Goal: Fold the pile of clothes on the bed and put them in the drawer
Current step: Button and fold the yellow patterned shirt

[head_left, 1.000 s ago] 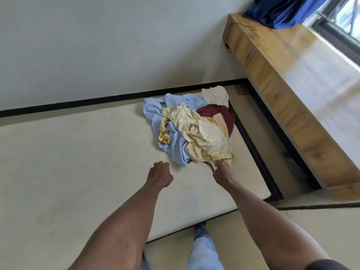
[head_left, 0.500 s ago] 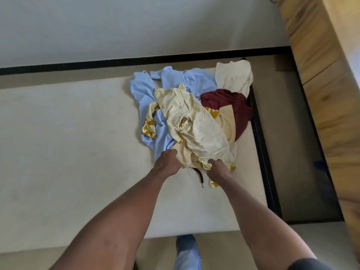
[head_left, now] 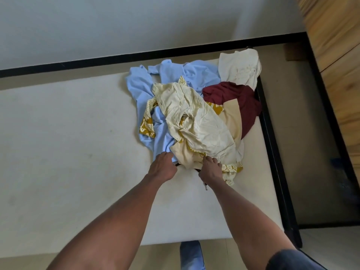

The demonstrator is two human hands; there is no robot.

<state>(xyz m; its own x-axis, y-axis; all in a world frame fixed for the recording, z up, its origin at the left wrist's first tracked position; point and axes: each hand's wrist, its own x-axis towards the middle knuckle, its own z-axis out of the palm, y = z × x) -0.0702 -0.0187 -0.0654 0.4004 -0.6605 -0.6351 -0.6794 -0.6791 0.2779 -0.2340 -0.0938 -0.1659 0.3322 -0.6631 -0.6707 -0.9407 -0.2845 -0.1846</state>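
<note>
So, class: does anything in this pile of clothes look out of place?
Yes. A dark strap with a metal tip pokes out from under the pile's near edge, between the left hand and right hand. It isn't foldable clothing like the rest.

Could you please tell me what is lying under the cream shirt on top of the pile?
Under the cream shirt lie a light blue garment, yellow patterned fabric and a tan piece. Anything deeper is covered.

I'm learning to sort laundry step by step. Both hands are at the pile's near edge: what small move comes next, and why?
Probably lift the cream garment clear: it lies on top of the pile, and the left hand and right hand already meet its near edge.
</note>
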